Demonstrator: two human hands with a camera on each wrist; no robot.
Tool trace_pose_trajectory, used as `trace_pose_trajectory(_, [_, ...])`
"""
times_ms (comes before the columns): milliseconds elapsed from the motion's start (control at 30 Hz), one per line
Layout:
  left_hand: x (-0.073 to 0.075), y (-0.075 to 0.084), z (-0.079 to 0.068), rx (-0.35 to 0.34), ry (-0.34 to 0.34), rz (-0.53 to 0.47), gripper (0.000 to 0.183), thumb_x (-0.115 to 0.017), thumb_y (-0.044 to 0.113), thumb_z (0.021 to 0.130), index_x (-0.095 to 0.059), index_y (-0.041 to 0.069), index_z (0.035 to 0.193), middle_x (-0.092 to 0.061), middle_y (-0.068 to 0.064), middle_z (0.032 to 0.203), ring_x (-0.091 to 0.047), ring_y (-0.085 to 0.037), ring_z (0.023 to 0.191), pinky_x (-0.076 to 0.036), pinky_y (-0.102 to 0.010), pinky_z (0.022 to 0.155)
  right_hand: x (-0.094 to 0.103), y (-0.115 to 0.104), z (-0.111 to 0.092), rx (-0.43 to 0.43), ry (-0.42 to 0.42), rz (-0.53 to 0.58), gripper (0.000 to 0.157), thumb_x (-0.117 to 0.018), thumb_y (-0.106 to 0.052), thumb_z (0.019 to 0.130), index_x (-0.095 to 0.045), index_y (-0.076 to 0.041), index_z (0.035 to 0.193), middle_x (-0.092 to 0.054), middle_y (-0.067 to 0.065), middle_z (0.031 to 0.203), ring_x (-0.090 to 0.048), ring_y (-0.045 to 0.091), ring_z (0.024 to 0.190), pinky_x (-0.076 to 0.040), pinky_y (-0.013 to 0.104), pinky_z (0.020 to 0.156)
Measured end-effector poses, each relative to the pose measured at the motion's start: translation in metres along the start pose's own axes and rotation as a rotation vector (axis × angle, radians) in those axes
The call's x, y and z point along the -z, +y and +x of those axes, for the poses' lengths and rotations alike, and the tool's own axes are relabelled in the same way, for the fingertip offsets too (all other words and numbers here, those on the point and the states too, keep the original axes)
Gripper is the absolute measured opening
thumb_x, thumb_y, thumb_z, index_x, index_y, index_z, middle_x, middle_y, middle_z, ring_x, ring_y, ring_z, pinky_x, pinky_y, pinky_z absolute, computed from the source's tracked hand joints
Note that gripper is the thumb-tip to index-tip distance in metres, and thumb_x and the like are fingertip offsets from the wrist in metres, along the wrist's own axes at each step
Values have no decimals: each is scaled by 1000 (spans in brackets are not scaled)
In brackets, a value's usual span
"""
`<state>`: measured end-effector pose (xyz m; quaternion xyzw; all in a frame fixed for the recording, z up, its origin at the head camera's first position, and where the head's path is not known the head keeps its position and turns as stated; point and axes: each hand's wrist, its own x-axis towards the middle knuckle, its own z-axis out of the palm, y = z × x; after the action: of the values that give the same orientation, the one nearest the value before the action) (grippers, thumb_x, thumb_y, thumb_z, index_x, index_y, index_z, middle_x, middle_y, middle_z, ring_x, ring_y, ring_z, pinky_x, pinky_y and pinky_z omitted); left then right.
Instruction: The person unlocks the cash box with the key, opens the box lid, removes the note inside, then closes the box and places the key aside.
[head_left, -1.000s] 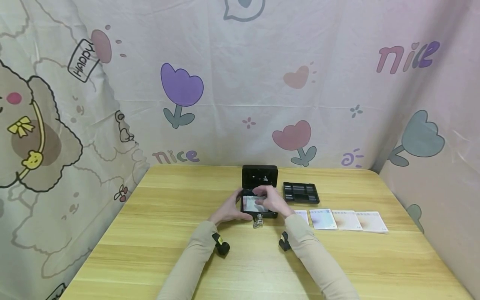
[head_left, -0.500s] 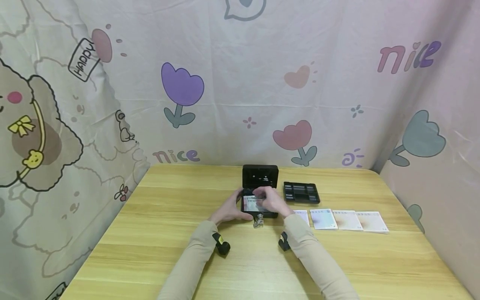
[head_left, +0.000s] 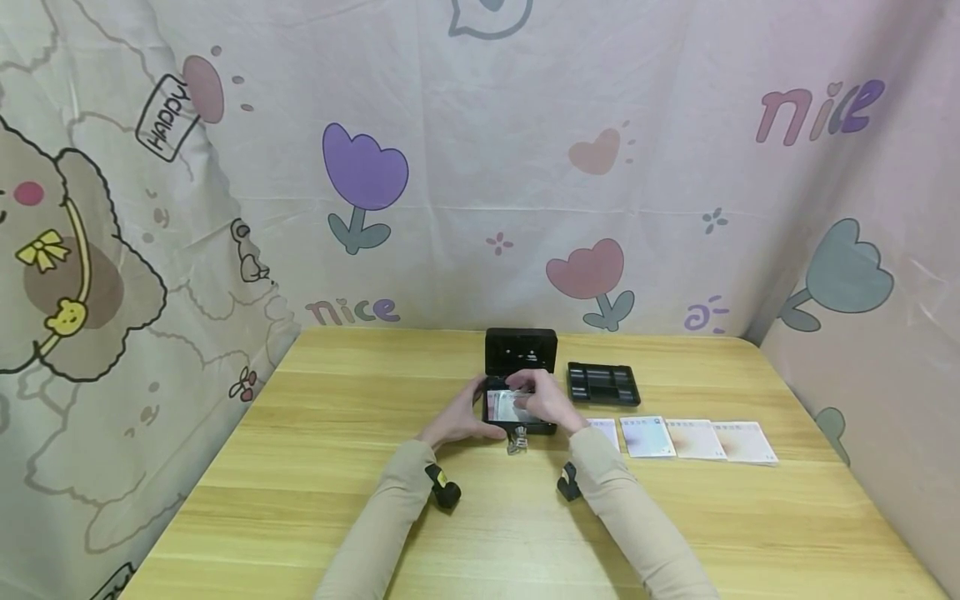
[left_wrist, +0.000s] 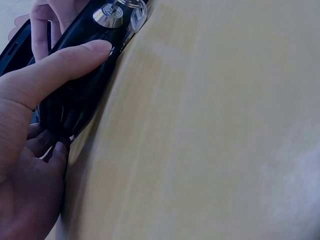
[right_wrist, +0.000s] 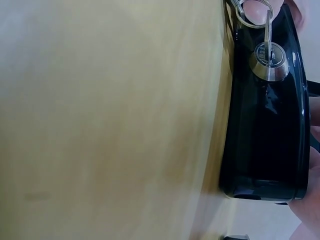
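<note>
A black cash box [head_left: 540,429] stands on the table with its lid [head_left: 521,343] raised at the back. My left hand [head_left: 459,417] grips its left end; in the left wrist view the thumb [left_wrist: 70,62] lies along the front wall and the other fingers are at the end. Over the open box, my right hand [head_left: 547,402] has its fingers bent down inside, pinching pale banknotes [head_left: 507,407]; its fingertips are partly hidden. A reddish strip shows at the notes' left edge. A key [right_wrist: 268,40] on a ring sits in the front lock [right_wrist: 270,67].
A black compartment tray [head_left: 602,385] lies right of the box. Several stacks of notes form a row farther right, including a bluish one [head_left: 647,437] and a pale orange one [head_left: 744,442]; my right forearm partly covers the leftmost. A patterned cloth [head_left: 465,167] hangs behind the table [head_left: 360,375].
Inside the box, the upper notes have shifted slightly right, uncovering a reddish strip at their left. Both hands keep nearly the same places, and the box stays put.
</note>
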<state>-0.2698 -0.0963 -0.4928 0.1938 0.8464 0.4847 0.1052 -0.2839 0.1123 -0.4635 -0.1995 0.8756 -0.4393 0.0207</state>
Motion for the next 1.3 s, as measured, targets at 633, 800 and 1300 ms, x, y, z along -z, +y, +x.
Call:
trace_pose_trajectory(633, [-1, -1, 2, -1, 12, -19, 115, -92, 22, 70, -22, 0, 158, -30, -23, 163, -30, -40, 152, -29, -51, 126, 5, 3, -3, 18, 51, 81, 34, -67, 12, 78, -72, 3, 111, -73, 17, 98, -66, 22, 87, -56, 29, 80])
trace_pose_trajectory(800, [-1, -1, 1, 2, 10, -32, 113, -92, 21, 70, -23, 1, 158, -31, -23, 163, -30, -40, 152, -28, -51, 127, 4, 3, -5, 9, 58, 87, 31, -68, 9, 82, -72, 1, 111, -72, 15, 97, -65, 17, 83, -54, 26, 76])
trace_pose_trajectory(1300, [-1, -2, 2, 8, 13, -12, 118, -92, 22, 70, -18, -3, 158, -26, -26, 164, -30, -42, 151, -29, -51, 126, 8, -8, -12, 30, 242, 153, 25, -72, -3, 89, -73, -5, 114, -72, 15, 96, -65, 17, 84, -52, 19, 68])
